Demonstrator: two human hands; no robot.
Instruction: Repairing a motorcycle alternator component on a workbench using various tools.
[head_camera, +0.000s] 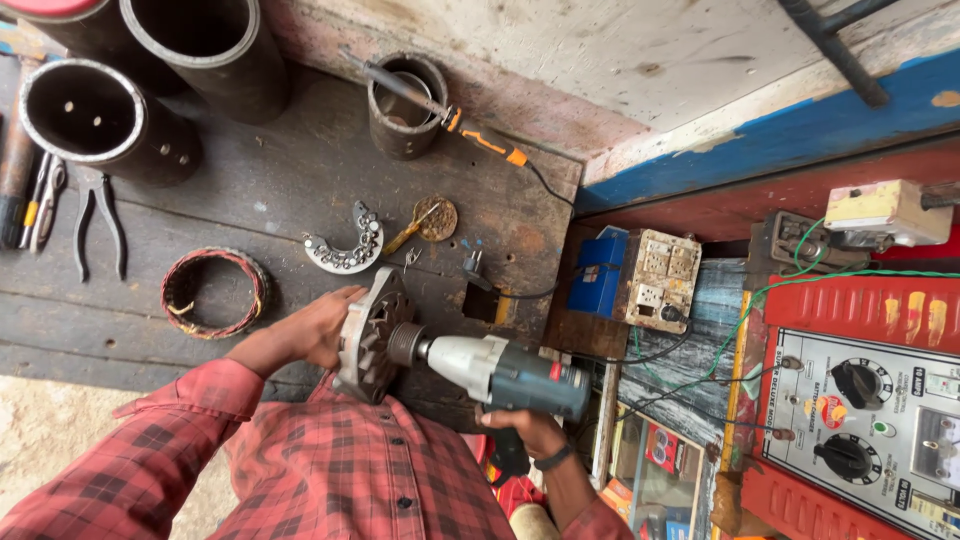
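Left hand (318, 330) grip clamped on alternator housing (368, 335) at counter (300, 190) edge, right hand (532, 432) grip wrapped around impact wrench (500, 372) whose nose touches housing centre, horseshoe rectifier plate (347, 245) lying just behind.

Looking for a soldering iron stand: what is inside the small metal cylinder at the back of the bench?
The small metal cylinder holds the soldering iron, laid slanting across its rim with the orange handle outside. Below the tip the inside is dark, so its bottom cannot be seen.

Place: I see a repair workshop.
Signs: worn wooden bench (300, 180), pliers (100, 220), soldering iron (450, 118), copper winding (213, 292), red tester panel (860, 400).
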